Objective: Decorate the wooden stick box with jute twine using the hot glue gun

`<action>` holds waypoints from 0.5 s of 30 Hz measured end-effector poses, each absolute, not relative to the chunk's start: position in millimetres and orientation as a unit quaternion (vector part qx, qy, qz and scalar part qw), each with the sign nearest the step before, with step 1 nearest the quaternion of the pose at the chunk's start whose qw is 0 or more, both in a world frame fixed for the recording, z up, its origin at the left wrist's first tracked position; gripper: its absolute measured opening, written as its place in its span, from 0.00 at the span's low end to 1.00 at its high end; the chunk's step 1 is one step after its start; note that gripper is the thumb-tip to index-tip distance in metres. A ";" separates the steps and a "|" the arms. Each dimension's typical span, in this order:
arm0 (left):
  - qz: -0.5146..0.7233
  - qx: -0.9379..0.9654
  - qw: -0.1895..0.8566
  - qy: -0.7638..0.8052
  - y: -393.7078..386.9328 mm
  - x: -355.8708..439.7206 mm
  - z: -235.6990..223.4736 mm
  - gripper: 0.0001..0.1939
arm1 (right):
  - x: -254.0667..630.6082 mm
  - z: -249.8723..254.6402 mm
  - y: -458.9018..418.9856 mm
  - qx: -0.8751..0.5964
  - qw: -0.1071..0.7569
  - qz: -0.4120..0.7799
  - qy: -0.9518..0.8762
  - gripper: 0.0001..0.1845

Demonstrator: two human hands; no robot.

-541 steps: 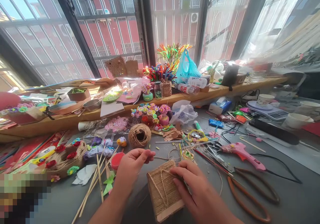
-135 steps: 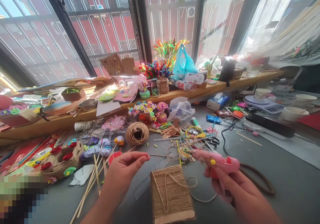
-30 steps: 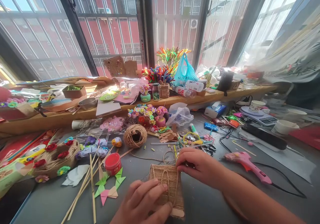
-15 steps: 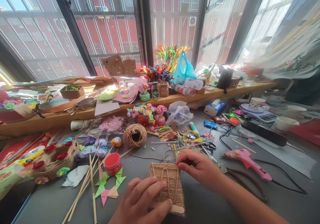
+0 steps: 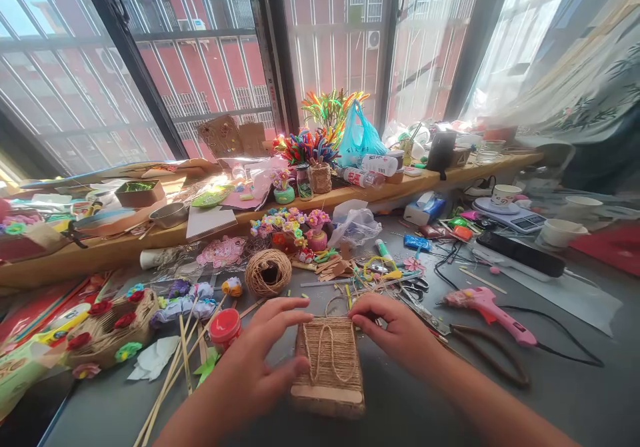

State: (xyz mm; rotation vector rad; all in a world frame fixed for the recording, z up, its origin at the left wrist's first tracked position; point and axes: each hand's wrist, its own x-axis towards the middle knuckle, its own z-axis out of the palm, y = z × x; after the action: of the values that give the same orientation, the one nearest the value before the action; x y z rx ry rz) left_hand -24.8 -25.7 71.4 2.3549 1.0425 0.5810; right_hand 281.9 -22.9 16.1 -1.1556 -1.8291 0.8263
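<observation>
A small flat block wrapped in brown twine (image 5: 330, 362) lies on the grey table (image 5: 575, 394) in front of me, a loop of twine running down its top face. My left hand (image 5: 255, 367) rests against its left side, thumb on the edge and fingers reaching over its far corner. My right hand (image 5: 395, 330) pinches the twine at the block's far right corner. A loose strand leads back toward the twine ball (image 5: 269, 272).
A pink glue gun (image 5: 485, 304) with a black cord lies to the right, with brown-handled scissors (image 5: 490, 360) close by. A red lid (image 5: 225, 324), wooden sticks (image 5: 183, 360) and a twine basket with flowers (image 5: 107, 324) sit left. The wooden sill (image 5: 165, 230) is crowded with craft things.
My left hand slid from on top of the block to its left side. The block shifted slightly toward me, baring its looped top. My right hand stays pinching at the far corner.
</observation>
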 end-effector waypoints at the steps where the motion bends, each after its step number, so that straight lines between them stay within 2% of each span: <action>1: 0.198 0.859 0.284 0.378 -21.0 -25.3 68.7 0.36 | 282.6 16.0 -24.6 -0.462 0.413 0.321 -0.716 0.12; 3: 0.172 0.848 0.338 0.370 -15.2 -25.4 62.7 0.57 | 285.3 16.2 -30.6 -0.476 0.448 0.309 -0.691 0.14; 4: 0.164 0.843 0.356 0.368 -14.2 -25.0 59.9 0.63 | 287.5 16.3 -35.2 -0.487 0.470 0.302 -0.672 0.14; 5: 0.160 0.839 0.368 0.367 -14.3 -24.4 57.4 0.66 | 290.4 16.4 -40.8 -0.501 0.490 0.294 -0.650 0.15; 8: 0.165 0.832 0.374 0.375 -19.2 -20.3 52.9 0.61 | 302.1 14.5 -62.4 -0.549 0.523 0.247 -0.603 0.16; 12: 0.171 0.830 0.313 0.428 -31.0 -9.0 53.3 0.56 | 314.6 9.4 -90.7 -0.536 0.489 0.160 -0.669 0.10; 15: 0.169 0.836 0.254 0.456 -39.9 0.4 54.2 0.55 | 308.5 12.1 -100.8 -0.477 0.443 0.108 -0.752 0.16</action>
State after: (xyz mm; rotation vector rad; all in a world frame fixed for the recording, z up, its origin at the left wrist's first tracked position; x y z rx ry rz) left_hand 0.4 -39.9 54.2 2.2714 1.2377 0.4600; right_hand 308.5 -100.8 12.1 -1.1826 -1.8652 0.2686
